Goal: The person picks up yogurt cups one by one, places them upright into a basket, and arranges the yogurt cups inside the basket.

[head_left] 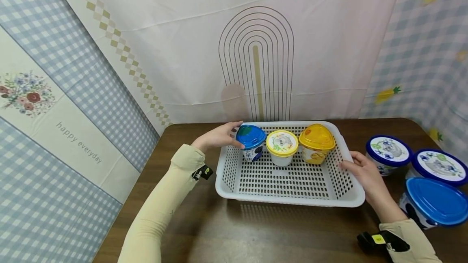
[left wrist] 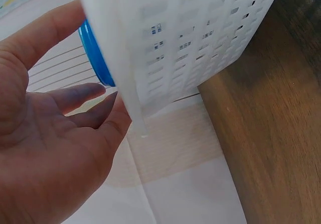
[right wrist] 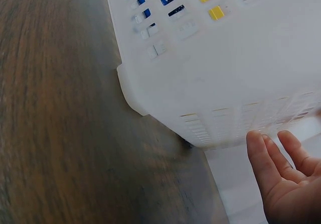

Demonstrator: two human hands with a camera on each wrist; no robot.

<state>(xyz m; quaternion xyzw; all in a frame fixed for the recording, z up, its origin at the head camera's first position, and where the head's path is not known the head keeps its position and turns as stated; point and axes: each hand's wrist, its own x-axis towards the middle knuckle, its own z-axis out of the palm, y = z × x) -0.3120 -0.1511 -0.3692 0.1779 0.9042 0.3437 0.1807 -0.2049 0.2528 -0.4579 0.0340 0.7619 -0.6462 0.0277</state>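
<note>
In the head view my left hand (head_left: pixel 219 135) reaches over the left rim of a white perforated plastic basket (head_left: pixel 289 203). Its thumb and fingers are round the lid of a small blue-lidded tub (head_left: pixel 252 137), which stands inside at the left. The left wrist view shows the blue lid (left wrist: pixel 95 53) between that hand's thumb and fingers, partly hidden by the basket wall. Over the basket's right rim is my right hand (head_left: pixel 365 175), thumb and fingers apart, holding nothing. In the right wrist view its fingers (right wrist: pixel 263 158) extend beside the basket; contact cannot be told.
A yellow-lidded round tub (head_left: pixel 281 145) and a tub with a domed yellow lid (head_left: pixel 316 143) stand in the basket's back half. Right of the basket are two tubs with dark blue rims (head_left: pixel 389 151) and a larger blue-lidded tub (head_left: pixel 436 202). A brown wooden table (head_left: pixel 248 234) meets a printed cloth behind.
</note>
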